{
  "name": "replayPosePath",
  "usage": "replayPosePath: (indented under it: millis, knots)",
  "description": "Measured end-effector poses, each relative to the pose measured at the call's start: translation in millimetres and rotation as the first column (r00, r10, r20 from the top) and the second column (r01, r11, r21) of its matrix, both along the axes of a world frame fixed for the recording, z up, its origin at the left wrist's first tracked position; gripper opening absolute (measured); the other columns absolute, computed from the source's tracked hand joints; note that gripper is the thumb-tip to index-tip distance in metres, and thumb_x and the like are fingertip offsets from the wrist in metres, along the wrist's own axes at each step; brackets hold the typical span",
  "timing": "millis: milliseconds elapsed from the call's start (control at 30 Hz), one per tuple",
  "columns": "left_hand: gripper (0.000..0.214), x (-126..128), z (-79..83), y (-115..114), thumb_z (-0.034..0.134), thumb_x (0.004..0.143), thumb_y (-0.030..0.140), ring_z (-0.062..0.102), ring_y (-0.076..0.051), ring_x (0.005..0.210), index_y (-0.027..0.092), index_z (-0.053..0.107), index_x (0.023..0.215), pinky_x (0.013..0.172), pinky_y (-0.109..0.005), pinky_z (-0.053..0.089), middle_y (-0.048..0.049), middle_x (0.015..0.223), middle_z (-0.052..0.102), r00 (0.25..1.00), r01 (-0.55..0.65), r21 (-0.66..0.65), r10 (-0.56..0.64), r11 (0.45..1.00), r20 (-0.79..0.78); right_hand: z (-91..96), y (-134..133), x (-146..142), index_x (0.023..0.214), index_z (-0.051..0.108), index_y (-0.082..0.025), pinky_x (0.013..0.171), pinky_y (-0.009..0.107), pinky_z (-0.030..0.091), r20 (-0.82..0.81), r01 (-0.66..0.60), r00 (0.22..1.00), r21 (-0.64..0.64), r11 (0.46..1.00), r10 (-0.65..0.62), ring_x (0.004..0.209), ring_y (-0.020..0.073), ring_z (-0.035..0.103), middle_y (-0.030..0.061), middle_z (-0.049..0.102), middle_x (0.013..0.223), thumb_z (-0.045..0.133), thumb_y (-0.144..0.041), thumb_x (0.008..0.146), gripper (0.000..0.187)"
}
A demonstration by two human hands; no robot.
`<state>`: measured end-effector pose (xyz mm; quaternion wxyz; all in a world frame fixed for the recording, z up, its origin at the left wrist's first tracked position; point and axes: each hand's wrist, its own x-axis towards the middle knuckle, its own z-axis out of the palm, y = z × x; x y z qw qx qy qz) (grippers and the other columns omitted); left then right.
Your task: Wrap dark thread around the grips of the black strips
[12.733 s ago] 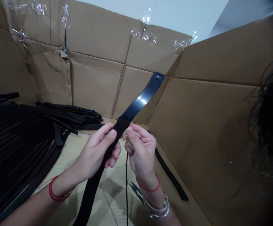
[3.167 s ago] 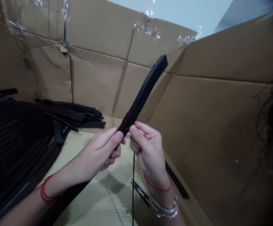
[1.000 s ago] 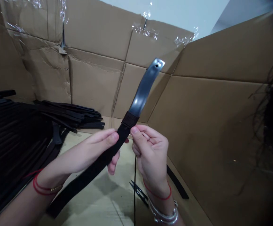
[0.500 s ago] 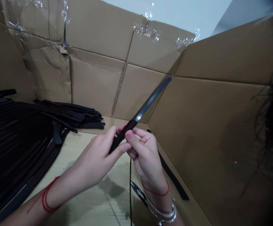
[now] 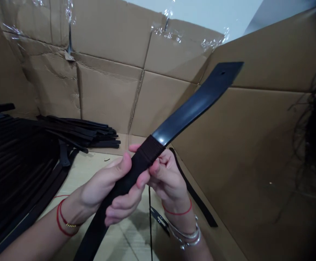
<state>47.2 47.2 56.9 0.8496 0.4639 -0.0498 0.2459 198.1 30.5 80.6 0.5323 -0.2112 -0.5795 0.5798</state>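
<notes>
A long flat black strip slants across the middle of the view. Its upper end is glossy, bent and pierced by a small hole; its lower part is matt. Dark cord is wound in a tight band around it. My left hand wraps the matt part from below, thumb on top. At the band's right edge, my right hand is closed with thumb and fingers pinched, probably on the cord, whose hold is partly hidden. A dark cord hangs below the hands. Thread snips lie beside my right wrist.
Many black strips are piled on the left, with a smaller bundle behind them. Another strip lies along the right cardboard wall. Cardboard also rises at the back, above the pale table surface.
My left hand has rolled the strip so that its broad face and end hole now show, instead of its narrow edge. My right hand stays pinched by the wound band.
</notes>
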Motion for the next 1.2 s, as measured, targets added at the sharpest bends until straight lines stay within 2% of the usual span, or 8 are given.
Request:
replayPosePath:
  millis: [67,233,500,567,667,700,867,1200]
  knots:
    - [0.051,-0.7,-0.2,3.1,0.036,0.090,0.065,0.030,-0.004,0.029,0.017,0.055,0.084,0.029,-0.013,0.035,0.0075,0.045,0.040,0.997,0.036,-0.002,-0.036,0.999,-0.075,1.3,-0.7,2.0,0.099,0.075,-0.016,0.035,0.019,0.010,0.012,0.010,1.000,-0.014,1.000,-0.010,0.037,0.0028,0.018,0.0011,0.063,0.053,0.078,-0.038,0.075,0.033]
    - [0.042,-3.7,8.6,-1.4,0.046,0.093,0.053,0.038,-0.003,0.039,0.015,0.054,0.078,0.035,-0.009,0.034,0.0054,0.052,0.044,0.870,-0.407,0.150,0.432,0.901,-0.236,3.0,1.6,1.3,0.098,0.075,-0.017,0.034,0.019,0.007,-0.017,0.117,0.993,-0.003,0.993,-0.117,0.037,0.0010,0.013,-0.0063,0.050,0.051,0.078,-0.026,0.075,0.025]
    - [0.046,-10.5,11.7,-3.6,0.058,0.082,0.063,0.020,-0.002,0.030,0.020,0.044,0.072,0.026,-0.013,0.023,0.0112,0.045,0.032,0.949,-0.160,0.157,0.196,0.975,-0.248,-2.1,-2.5,-5.5,0.101,0.075,-0.018,0.035,0.021,0.008,0.066,0.179,0.981,0.063,0.982,-0.183,0.039,0.0031,0.017,-0.0051,0.047,0.053,0.078,-0.036,0.075,0.032]
    - [0.038,-9.2,13.0,-2.1,0.060,0.085,0.053,0.031,-0.005,0.036,0.019,0.046,0.074,0.033,-0.014,0.030,0.0090,0.049,0.038,0.850,-0.337,0.358,0.445,0.871,-0.283,-1.5,-4.3,-9.4,0.095,0.075,-0.016,0.035,0.021,0.010,0.068,0.332,0.938,0.105,0.937,-0.340,0.041,0.0044,0.021,-0.0045,0.045,0.053,0.079,-0.036,0.074,0.029]
    - [0.025,-4.0,13.7,-4.4,0.061,0.088,0.041,0.043,-0.007,0.052,0.018,0.052,0.083,0.047,-0.014,0.035,0.0055,0.060,0.046,0.583,-0.589,0.593,0.797,0.549,-0.160,-0.2,-3.7,-12.7,0.088,0.075,-0.015,0.035,0.020,0.013,0.063,0.437,0.892,0.142,0.888,-0.448,0.043,0.0053,0.025,-0.0054,0.040,0.052,0.080,-0.037,0.073,0.028]
    - [0.025,-2.3,13.3,-5.9,0.059,0.089,0.043,0.041,-0.007,0.054,0.019,0.053,0.085,0.047,-0.014,0.033,0.0053,0.061,0.044,0.564,-0.615,0.585,0.813,0.529,-0.143,0.1,-3.2,-12.5,0.086,0.074,-0.015,0.035,0.020,0.015,0.069,0.425,0.896,0.148,0.893,-0.438,0.042,0.0053,0.026,-0.0056,0.040,0.051,0.079,-0.037,0.074,0.026]
    - [0.042,-1.6,11.0,-10.1,0.037,0.094,0.057,0.019,-0.005,0.045,0.019,0.047,0.079,0.040,-0.015,0.018,0.0079,0.057,0.030,0.863,-0.398,0.198,0.439,0.896,-0.251,1.7,-6.8,-7.8,0.078,0.071,-0.016,0.034,0.020,0.020,0.072,0.344,0.931,0.147,0.928,-0.357,0.036,0.0044,0.033,-0.0006,0.060,0.053,0.075,-0.035,0.080,0.019]
    - [0.060,5.2,2.8,-2.8,0.023,0.087,0.074,0.009,-0.004,0.039,0.020,0.038,0.065,0.036,-0.017,0.009,0.0110,0.049,0.017,0.971,-0.158,0.109,0.174,0.981,-0.161,-7.1,-15.9,-22.1,0.074,0.068,-0.020,0.028,0.019,0.030,-0.128,0.536,0.844,0.200,0.820,-0.520,0.027,0.0057,0.038,-0.0028,0.060,0.046,0.076,-0.027,0.079,0.012]
